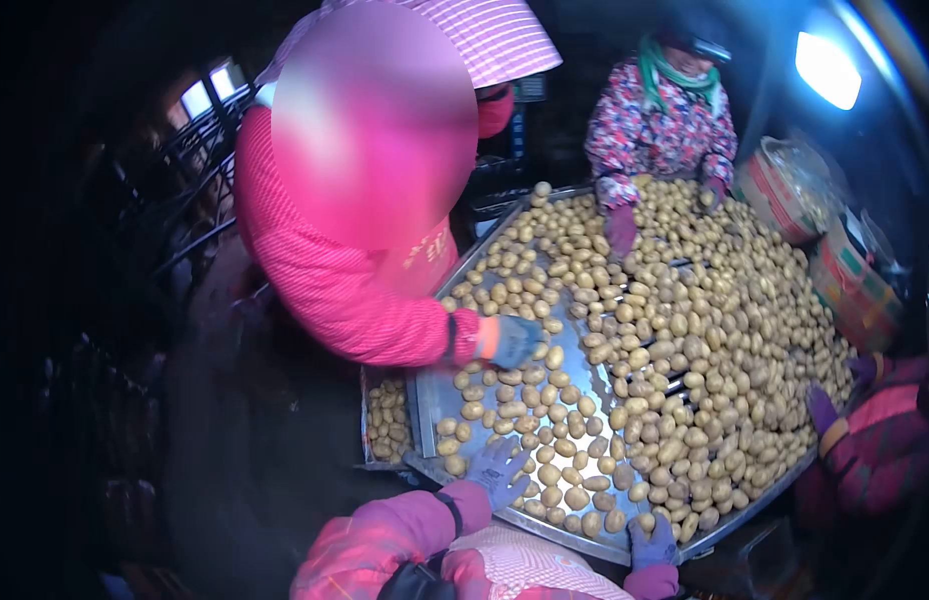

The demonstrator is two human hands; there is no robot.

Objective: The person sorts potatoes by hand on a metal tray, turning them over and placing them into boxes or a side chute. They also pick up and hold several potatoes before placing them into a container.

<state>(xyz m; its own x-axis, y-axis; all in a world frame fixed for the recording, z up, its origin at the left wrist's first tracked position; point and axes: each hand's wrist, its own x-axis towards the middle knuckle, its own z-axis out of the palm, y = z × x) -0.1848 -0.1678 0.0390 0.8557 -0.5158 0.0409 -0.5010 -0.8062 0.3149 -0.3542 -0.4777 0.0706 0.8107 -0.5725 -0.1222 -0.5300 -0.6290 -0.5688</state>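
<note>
My left hand (500, 471), in a pale purple glove, lies at the near left edge of the metal sorting table (582, 543). Its fingers are spread and stretched toward the loose potatoes (551, 474), touching or just beside the closest ones. At the near rim, my right hand (653, 543), gloved alike, is closed around a potato (647, 522) that shows between thumb and fingers. Potatoes lie scattered in front of my left hand. To the right they form a dense heap (715, 370).
A co-worker in pink (365, 300) reaches in from the left with a grey-gloved hand (518, 341). Another in a floral jacket (660, 130) works at the far side. A third person's purple glove (823, 410) is at right. A potato-filled crate (366, 420) and cardboard boxes (853, 275) flank the table.
</note>
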